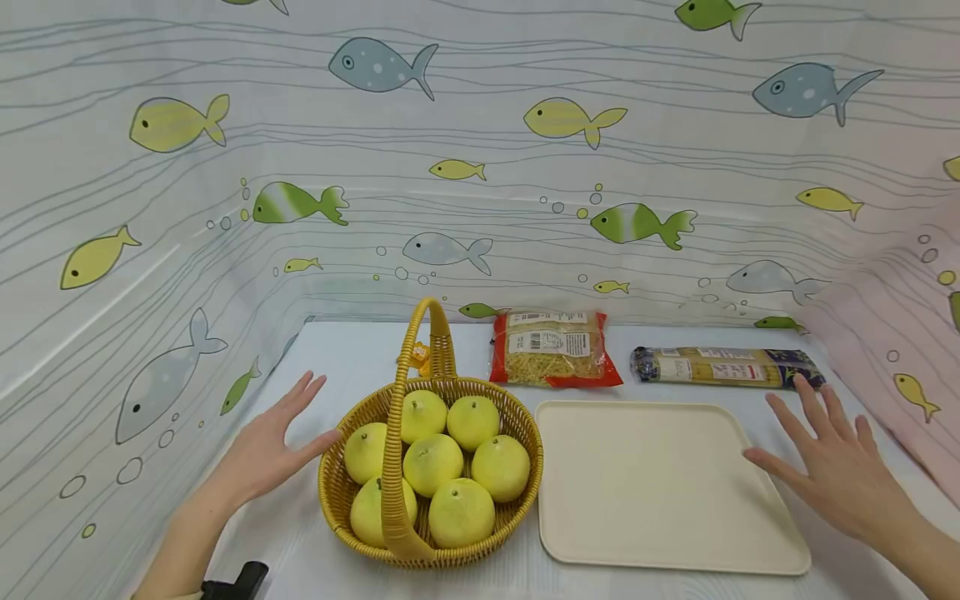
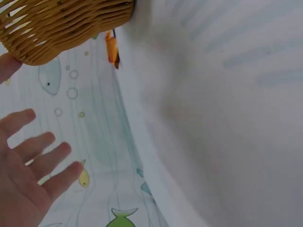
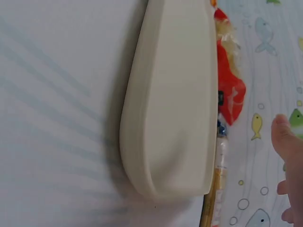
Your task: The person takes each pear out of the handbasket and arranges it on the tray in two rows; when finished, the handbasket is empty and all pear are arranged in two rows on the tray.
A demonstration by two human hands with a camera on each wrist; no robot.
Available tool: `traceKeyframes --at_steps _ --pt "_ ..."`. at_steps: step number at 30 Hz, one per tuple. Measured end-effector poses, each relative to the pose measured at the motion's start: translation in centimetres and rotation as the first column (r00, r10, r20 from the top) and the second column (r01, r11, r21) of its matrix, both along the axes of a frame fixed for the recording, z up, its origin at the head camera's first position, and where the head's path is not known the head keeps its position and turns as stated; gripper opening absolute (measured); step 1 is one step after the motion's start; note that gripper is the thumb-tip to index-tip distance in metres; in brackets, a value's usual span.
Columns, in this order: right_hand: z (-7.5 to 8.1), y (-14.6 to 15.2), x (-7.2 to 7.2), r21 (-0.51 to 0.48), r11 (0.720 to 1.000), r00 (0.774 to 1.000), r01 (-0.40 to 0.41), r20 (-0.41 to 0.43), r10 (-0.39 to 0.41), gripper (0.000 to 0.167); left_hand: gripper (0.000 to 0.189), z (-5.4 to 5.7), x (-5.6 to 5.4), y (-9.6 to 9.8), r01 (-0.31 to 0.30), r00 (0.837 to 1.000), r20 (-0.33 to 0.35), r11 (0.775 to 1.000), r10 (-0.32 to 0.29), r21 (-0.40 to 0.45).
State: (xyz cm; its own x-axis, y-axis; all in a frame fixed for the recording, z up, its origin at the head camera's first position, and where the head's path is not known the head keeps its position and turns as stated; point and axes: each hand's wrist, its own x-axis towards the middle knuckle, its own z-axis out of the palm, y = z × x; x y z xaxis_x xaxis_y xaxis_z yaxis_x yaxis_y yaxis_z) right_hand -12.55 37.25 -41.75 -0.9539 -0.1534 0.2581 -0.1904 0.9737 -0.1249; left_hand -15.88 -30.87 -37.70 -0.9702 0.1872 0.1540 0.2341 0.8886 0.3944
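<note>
A yellow wicker basket [image 1: 465, 557] with a tall handle holds several round yellow-green citrus fruits [image 1: 433, 465]. To its left my left hand [image 1: 273, 454] is raised with fingers spread, its thumb near the rim; the left wrist view shows this hand [image 2: 28, 170] below the basket's woven side [image 2: 71, 28]. Right of the basket lies a flat cream tray [image 1: 667, 492] with nothing on it. My right hand [image 1: 840, 467] hovers by the tray's right edge, fingers apart, holding nothing. Only part of that hand [image 3: 291, 163] shows in the right wrist view, beside the tray [image 3: 184, 94].
Behind the tray lie a red-edged bag of short pasta [image 1: 551, 350] and a long packet of spaghetti [image 1: 727, 367]. A small orange item [image 1: 422, 358] is partly hidden behind the basket handle. Fish-patterned sheeting [image 1: 510, 225] encloses the white table's back and sides.
</note>
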Motion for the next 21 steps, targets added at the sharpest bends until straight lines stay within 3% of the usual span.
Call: traceKeyframes --at_steps 5,10,12,15,18,21 --pt "0.3 -1.3 -0.1 -0.114 0.991 0.997 -0.075 0.004 0.076 0.089 0.082 -0.2 -0.6 0.0 0.055 0.996 0.059 0.981 -0.067 0.185" --pt "0.8 -2.9 0.0 -0.199 0.973 0.993 -0.113 0.02 0.119 0.085 0.077 -0.9 -1.3 0.0 0.13 0.983 0.078 0.937 -0.163 0.324" --pt "1.0 -3.7 0.0 -0.221 0.971 0.992 -0.093 0.058 0.108 0.084 0.076 -1.1 -1.6 -0.1 0.16 0.974 0.088 0.908 -0.209 0.388" --pt "1.2 -4.7 0.0 -0.242 0.968 0.989 -0.066 0.111 0.095 0.083 0.074 -1.5 -2.0 -0.4 0.192 0.951 0.118 0.847 -0.285 0.497" --pt "1.3 -5.7 0.1 -0.266 0.961 0.987 -0.076 0.118 0.111 0.08 0.071 -1.7 -2.3 -0.5 0.194 0.928 0.152 0.789 -0.34 0.582" --pt "1.5 -6.6 0.2 -0.287 0.953 0.984 -0.1 0.113 0.138 0.077 0.068 -1.8 -2.5 -0.5 0.201 0.913 0.166 0.766 -0.372 0.61"
